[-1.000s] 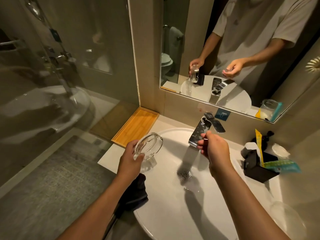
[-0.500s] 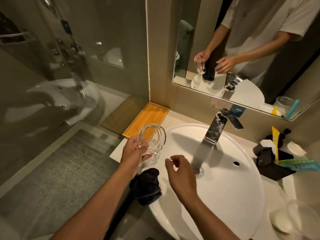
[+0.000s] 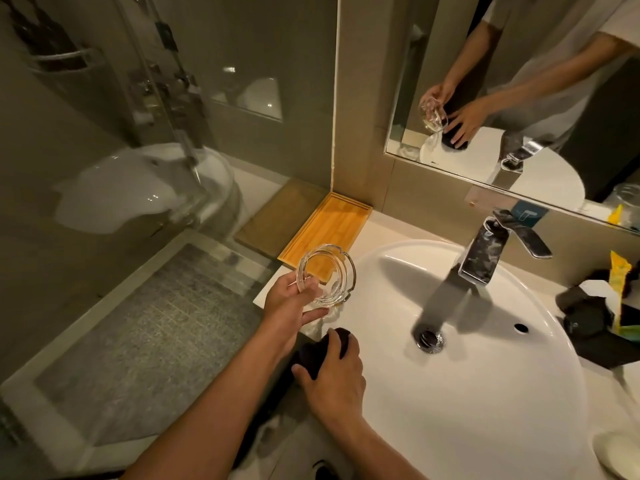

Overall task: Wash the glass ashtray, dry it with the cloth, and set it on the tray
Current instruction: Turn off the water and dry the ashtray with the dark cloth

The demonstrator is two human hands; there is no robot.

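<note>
My left hand (image 3: pixel 289 301) holds the round glass ashtray (image 3: pixel 327 273) tilted on edge above the left rim of the white basin (image 3: pixel 485 393). My right hand (image 3: pixel 334 375) rests on the dark cloth (image 3: pixel 311 355) lying on the basin's near left rim, with its fingers curled over it. The wooden tray (image 3: pixel 332 226) sits on the counter in the corner, just behind the ashtray. No water runs from the chrome tap (image 3: pixel 485 254).
A glass shower partition (image 3: pixel 138 168) stands at the left of the counter. Black holder with sachets (image 3: pixel 606 306) sits right of the basin. A mirror (image 3: pixel 519 98) hangs behind the tap. A soap dish (image 3: pixel 620 452) lies at the near right.
My right hand left the tap, crossed the basin to the left and came down on the dark cloth. The water stopped. My left hand kept the ashtray raised.
</note>
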